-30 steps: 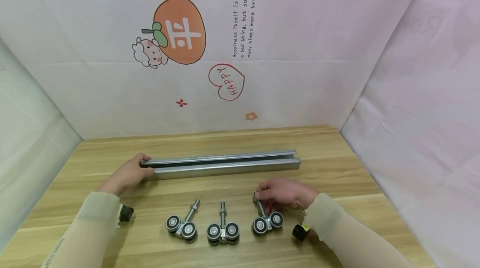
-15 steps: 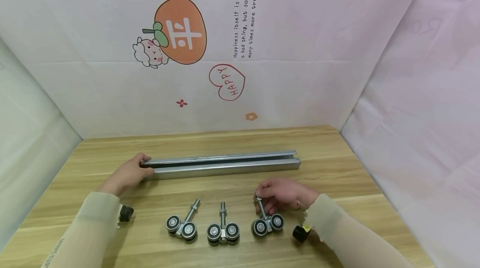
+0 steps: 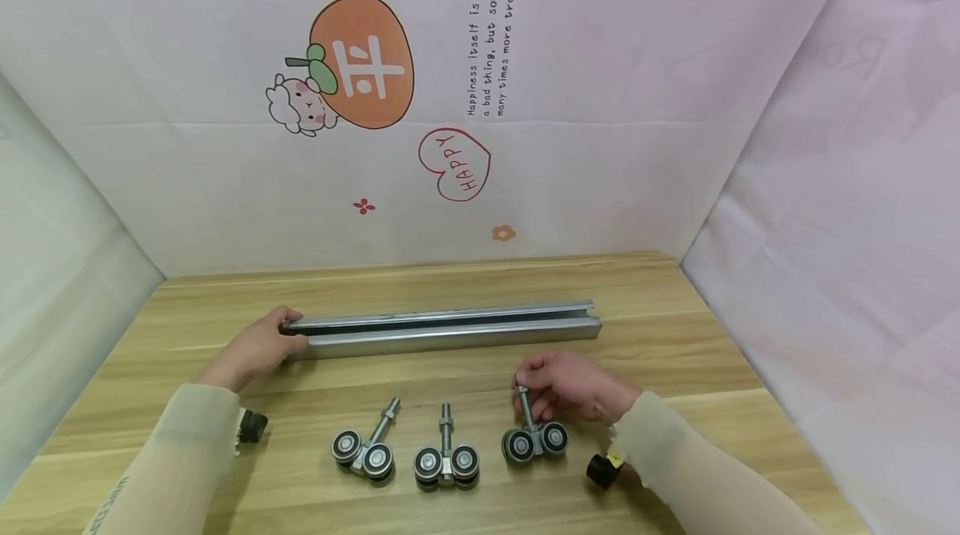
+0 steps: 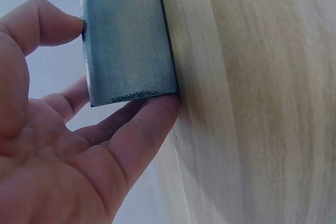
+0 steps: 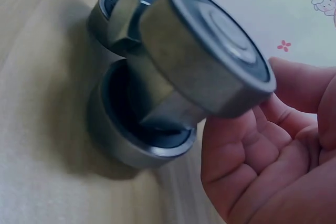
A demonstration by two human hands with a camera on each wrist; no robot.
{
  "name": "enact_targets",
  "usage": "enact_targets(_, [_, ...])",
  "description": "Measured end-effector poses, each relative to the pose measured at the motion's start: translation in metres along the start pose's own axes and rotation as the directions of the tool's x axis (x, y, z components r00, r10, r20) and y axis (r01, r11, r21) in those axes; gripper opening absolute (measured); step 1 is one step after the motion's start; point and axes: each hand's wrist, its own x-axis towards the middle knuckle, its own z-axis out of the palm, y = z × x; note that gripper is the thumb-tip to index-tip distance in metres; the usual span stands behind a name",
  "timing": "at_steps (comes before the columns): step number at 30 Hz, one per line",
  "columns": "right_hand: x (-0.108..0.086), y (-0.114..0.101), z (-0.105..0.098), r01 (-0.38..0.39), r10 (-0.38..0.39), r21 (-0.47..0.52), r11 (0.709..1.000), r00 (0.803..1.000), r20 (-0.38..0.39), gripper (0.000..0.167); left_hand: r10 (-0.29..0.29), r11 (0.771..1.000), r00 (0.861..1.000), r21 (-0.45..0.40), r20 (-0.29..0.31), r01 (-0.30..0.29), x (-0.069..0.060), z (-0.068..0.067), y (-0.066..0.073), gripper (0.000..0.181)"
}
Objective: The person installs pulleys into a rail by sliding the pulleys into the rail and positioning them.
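A grey metal channel rail (image 3: 457,340) with a slot along it lies across the table. My left hand (image 3: 255,345) grips its left end; the left wrist view shows the thumb on one edge and fingers around the rail's end (image 4: 126,40). On the right, my right hand (image 3: 573,386) pinches the bolt end of a roller trolley (image 3: 535,440), whose wheels point toward me. Its wheels fill much of the right wrist view, where the fingertips on the bolt are hidden. Two similar trolleys lie beside it, a middle trolley (image 3: 446,464) and a left trolley (image 3: 363,457).
The wood-grain table (image 3: 420,385) meets a white printed cloth (image 3: 225,185) at the back. Plain cloth walls stand at left and right. A black wrist camera (image 3: 252,427) hangs under the left sleeve, another black wrist camera (image 3: 602,471) under the right.
My right hand has shifted slightly right, bringing the bolt of the held trolley closer to upright in the head view. The left hand, the rail and the other two trolleys have stayed in place.
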Motion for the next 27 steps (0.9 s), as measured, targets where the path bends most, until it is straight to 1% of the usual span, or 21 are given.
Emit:
enact_targets(6, [-0.003,-0.007,-0.004,0.051,-0.051,-0.007,0.999,0.997,-0.061,0.032,0.002,1.0,1.0,-0.001,0.003,-0.002,0.0,0.0,-0.002,0.06])
enact_targets(11, [-0.007,-0.012,-0.005,0.087,-0.087,-0.005,0.996,0.993,-0.084,0.032,-0.004,1.0,1.0,-0.006,0.008,0.004,0.0,0.0,-0.002,0.06])
enact_targets(17, [-0.011,-0.017,-0.003,0.112,-0.118,-0.057,0.992,0.986,-0.117,0.031,-0.004,1.0,1.0,-0.016,0.003,0.004,0.001,0.001,-0.002,0.059])
enact_targets(21, [-0.013,-0.019,-0.002,0.124,-0.141,-0.109,0.986,0.976,-0.166,0.029,-0.008,1.0,1.0,-0.016,0.005,0.008,0.0,0.001,-0.002,0.058])
enact_targets(24, [-0.015,-0.021,-0.002,0.142,-0.17,-0.143,0.98,0.963,-0.21,0.028,-0.007,1.0,1.0,-0.017,0.006,0.007,0.0,0.001,-0.001,0.058])
enact_targets(27, [-0.016,-0.023,-0.002,0.157,-0.195,-0.168,0.973,0.952,-0.238,0.026,-0.006,1.0,1.0,-0.019,0.005,0.006,-0.001,0.001,0.0,0.059])
